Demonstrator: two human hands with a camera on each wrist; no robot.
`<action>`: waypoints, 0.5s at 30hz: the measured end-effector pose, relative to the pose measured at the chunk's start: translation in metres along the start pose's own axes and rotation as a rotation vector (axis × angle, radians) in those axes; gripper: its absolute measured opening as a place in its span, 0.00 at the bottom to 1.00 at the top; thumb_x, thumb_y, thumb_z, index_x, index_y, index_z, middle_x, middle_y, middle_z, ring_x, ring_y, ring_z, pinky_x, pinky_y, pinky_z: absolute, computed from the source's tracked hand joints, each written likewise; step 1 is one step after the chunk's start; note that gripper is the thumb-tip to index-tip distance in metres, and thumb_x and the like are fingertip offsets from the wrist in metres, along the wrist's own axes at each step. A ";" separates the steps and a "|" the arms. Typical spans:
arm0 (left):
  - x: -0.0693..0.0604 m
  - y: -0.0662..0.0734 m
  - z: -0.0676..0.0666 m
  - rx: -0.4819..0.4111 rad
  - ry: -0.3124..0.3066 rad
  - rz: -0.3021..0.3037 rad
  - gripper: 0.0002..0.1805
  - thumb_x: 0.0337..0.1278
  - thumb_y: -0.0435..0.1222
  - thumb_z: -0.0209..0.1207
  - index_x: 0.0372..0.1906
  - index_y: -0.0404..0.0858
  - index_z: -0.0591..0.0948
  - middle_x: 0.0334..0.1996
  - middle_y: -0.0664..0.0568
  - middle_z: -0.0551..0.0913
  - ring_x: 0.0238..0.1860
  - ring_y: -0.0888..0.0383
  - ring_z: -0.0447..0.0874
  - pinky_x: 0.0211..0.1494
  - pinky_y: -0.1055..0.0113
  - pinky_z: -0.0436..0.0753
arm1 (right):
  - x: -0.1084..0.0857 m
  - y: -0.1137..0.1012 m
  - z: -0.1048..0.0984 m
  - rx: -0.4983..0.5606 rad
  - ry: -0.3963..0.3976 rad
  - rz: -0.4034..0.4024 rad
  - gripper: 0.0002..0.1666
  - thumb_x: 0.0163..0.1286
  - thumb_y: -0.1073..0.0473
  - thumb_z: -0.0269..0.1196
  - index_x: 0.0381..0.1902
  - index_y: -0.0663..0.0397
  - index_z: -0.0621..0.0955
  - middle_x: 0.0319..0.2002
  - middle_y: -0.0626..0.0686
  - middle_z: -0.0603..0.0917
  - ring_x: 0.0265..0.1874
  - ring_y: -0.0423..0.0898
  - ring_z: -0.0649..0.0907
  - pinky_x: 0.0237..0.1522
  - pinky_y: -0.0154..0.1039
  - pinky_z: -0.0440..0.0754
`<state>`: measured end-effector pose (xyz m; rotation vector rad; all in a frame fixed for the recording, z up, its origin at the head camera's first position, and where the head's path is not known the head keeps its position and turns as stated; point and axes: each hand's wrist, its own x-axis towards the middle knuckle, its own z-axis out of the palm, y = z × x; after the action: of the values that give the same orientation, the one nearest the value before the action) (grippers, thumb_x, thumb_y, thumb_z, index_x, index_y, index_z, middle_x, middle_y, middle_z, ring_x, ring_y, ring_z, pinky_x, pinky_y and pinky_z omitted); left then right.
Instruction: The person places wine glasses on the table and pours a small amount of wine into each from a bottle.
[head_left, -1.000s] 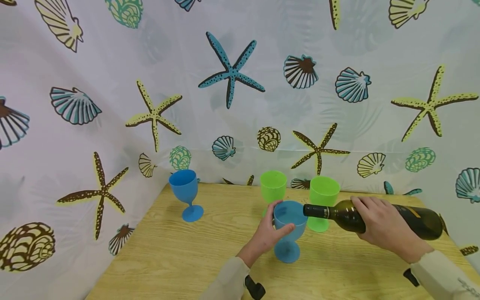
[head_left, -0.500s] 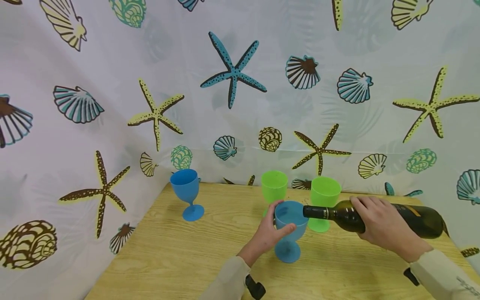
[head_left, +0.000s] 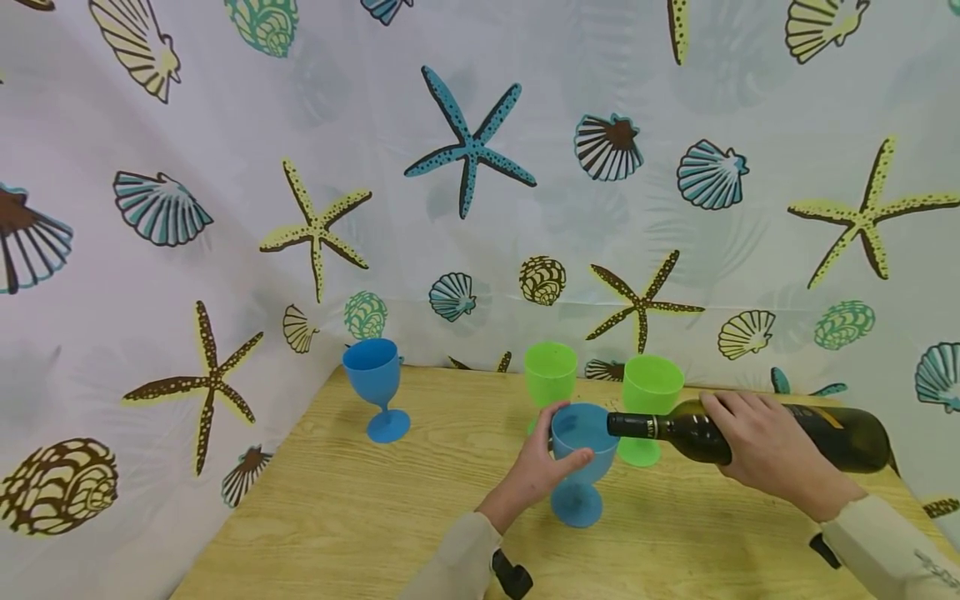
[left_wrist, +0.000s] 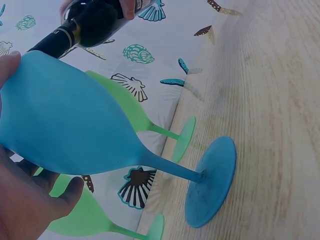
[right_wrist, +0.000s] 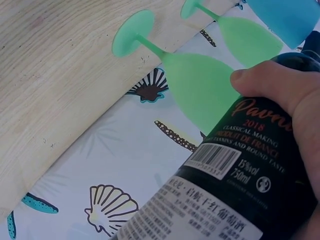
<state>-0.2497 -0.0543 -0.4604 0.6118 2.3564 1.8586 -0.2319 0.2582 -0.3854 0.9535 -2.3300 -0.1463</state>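
Note:
A blue plastic goblet (head_left: 587, 458) stands near the middle of the table, and my left hand (head_left: 536, 468) grips its bowl from the left. In the left wrist view the goblet's foot (left_wrist: 212, 182) rests on the tabletop. My right hand (head_left: 772, 450) holds a dark wine bottle (head_left: 847, 437) round its body, nearly level, with the neck (head_left: 633, 425) pointing left. The bottle's mouth lies at the goblet's right rim. Whether liquid flows cannot be made out. Labels on the bottle (right_wrist: 210, 190) show in the right wrist view, where the thumb lies across it.
Behind the held goblet stand two green goblets, one on the left (head_left: 550, 375) and one on the right (head_left: 652, 383), both partly hidden. Another blue goblet (head_left: 375, 375) stands at the back left. A shell-and-starfish-patterned curtain (head_left: 510, 225) borders the wooden table (head_left: 390, 517).
The bottle's base end has risen very slightly, its mouth staying at the goblet's rim. The head view has shifted a little. Both hands keep their hold.

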 end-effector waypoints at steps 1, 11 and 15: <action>0.000 0.000 0.000 -0.005 -0.002 0.003 0.44 0.58 0.52 0.61 0.73 0.46 0.53 0.67 0.43 0.60 0.66 0.44 0.61 0.62 0.44 0.68 | 0.000 0.000 0.000 -0.002 -0.001 -0.003 0.59 0.19 0.49 0.84 0.53 0.66 0.72 0.42 0.63 0.78 0.39 0.62 0.79 0.39 0.58 0.79; 0.000 -0.001 -0.001 -0.034 -0.018 0.015 0.44 0.58 0.52 0.61 0.73 0.46 0.52 0.68 0.42 0.59 0.68 0.44 0.59 0.64 0.45 0.67 | 0.001 0.002 -0.004 -0.018 -0.043 -0.010 0.60 0.21 0.49 0.84 0.55 0.66 0.72 0.44 0.64 0.78 0.40 0.62 0.79 0.39 0.59 0.79; 0.000 -0.001 -0.001 -0.025 -0.022 0.019 0.44 0.59 0.51 0.60 0.73 0.44 0.52 0.67 0.42 0.59 0.66 0.44 0.61 0.62 0.47 0.69 | 0.002 0.001 -0.004 -0.020 -0.051 -0.011 0.60 0.22 0.50 0.84 0.56 0.66 0.71 0.45 0.64 0.78 0.40 0.62 0.79 0.39 0.60 0.79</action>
<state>-0.2503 -0.0551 -0.4611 0.6511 2.3184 1.8763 -0.2312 0.2582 -0.3805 0.9637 -2.3652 -0.2002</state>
